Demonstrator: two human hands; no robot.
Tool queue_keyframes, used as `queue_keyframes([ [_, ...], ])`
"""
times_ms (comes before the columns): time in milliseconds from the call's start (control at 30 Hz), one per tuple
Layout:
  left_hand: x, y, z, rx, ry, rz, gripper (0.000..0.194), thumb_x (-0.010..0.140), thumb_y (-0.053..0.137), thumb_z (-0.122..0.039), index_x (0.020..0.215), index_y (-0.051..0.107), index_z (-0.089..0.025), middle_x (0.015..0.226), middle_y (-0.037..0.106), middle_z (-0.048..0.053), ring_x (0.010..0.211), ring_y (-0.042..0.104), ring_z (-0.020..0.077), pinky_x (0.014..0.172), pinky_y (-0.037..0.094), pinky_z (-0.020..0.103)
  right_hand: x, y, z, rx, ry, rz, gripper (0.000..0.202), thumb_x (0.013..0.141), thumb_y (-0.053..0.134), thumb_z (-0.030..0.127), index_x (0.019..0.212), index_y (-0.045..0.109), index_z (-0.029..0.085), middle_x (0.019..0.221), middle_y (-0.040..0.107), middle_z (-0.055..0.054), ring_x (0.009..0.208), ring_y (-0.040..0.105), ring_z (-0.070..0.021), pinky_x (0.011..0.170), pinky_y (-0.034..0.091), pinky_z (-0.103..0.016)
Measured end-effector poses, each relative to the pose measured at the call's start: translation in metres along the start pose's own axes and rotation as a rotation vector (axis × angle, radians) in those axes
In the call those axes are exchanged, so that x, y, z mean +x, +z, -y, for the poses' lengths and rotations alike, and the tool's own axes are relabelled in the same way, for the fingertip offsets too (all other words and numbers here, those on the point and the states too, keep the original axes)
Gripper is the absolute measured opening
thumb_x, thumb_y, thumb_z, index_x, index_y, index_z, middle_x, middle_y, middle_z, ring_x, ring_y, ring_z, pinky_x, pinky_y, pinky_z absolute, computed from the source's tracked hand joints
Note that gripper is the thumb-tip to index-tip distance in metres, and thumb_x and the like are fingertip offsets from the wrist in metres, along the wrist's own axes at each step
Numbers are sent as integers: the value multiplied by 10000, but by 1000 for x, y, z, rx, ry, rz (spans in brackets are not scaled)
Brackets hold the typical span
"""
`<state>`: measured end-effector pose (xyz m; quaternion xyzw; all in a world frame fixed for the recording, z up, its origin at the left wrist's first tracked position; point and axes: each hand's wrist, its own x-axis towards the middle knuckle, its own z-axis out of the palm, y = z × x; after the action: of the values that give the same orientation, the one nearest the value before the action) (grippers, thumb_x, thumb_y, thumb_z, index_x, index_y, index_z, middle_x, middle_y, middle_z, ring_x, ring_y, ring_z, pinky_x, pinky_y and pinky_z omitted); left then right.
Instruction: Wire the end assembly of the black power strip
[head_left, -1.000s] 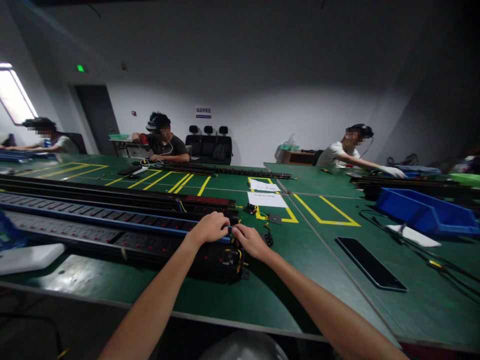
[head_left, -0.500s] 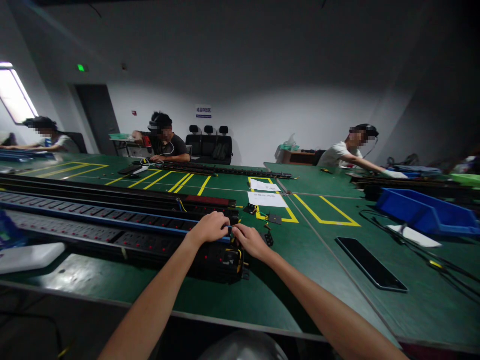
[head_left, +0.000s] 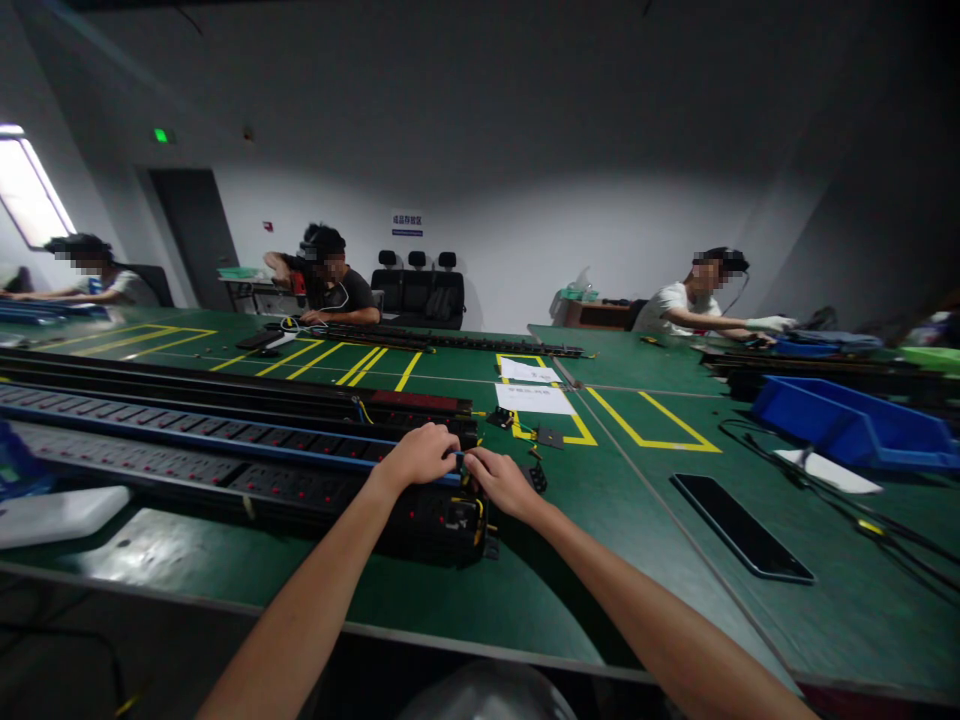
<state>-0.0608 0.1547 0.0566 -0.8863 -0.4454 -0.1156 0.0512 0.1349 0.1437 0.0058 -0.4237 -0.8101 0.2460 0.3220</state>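
Observation:
Long black power strips with rows of sockets lie side by side across the table. My left hand (head_left: 421, 455) is closed over the right end of the blue-edged power strip (head_left: 300, 442), thumb and fingers curled at its tip. Facing it, my right hand (head_left: 501, 482) pinches at that same end; whatever sits between its fingertips is hidden. Just in front lies a black power strip (head_left: 330, 488) with red-marked sockets, its open end showing yellow wires (head_left: 478, 520). A small black part (head_left: 537, 477) lies beside my right hand.
On the green table (head_left: 600, 560) are a phone (head_left: 739, 525), a blue bin (head_left: 847, 420), black cables (head_left: 892, 535) and paper sheets (head_left: 534, 399). A white object (head_left: 60, 515) lies at left. Across the table sit co-workers, one person (head_left: 337, 280) holding a red tool.
My hands stay in place at the strip's end. At the far right, a co-worker has drawn a gloved hand back and raised it.

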Motion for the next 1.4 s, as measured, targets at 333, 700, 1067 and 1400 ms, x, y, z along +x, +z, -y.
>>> queue_keyframes([
  [333, 0, 3, 2, -1, 0, -4, 241, 891, 517, -290, 976, 728, -214, 960, 679, 78, 948, 633, 223, 839, 494, 309, 1, 2, -3, 2, 7, 4, 360, 1030, 380, 388, 1008, 677, 186, 692, 673, -19, 657, 639, -166, 613, 403, -230],
  [700, 0, 0, 0, 7, -6, -1, 240, 890, 507, -288, 966, 725, -222, 960, 679, 70, 928, 639, 222, 822, 497, 312, 1, 2, -3, 4, -6, -5, 344, 1028, 383, 388, 959, 662, 199, 683, 660, -10, 649, 630, -161, 607, 392, -224],
  [1067, 0, -1, -1, 2, -7, 1, 243, 890, 509, -284, 979, 726, -220, 974, 682, 73, 952, 638, 227, 842, 495, 313, 0, 1, -1, 17, -6, -6, 344, 1026, 381, 383, 968, 664, 196, 680, 655, -12, 645, 626, -160, 607, 393, -227],
  [1400, 0, 0, 0, 9, -4, 1, 240, 891, 508, -284, 970, 725, -220, 965, 683, 70, 945, 638, 229, 837, 495, 316, 1, 3, -5, 16, -11, -2, 343, 1027, 377, 386, 971, 656, 194, 675, 651, -7, 630, 623, -158, 594, 382, -227],
])
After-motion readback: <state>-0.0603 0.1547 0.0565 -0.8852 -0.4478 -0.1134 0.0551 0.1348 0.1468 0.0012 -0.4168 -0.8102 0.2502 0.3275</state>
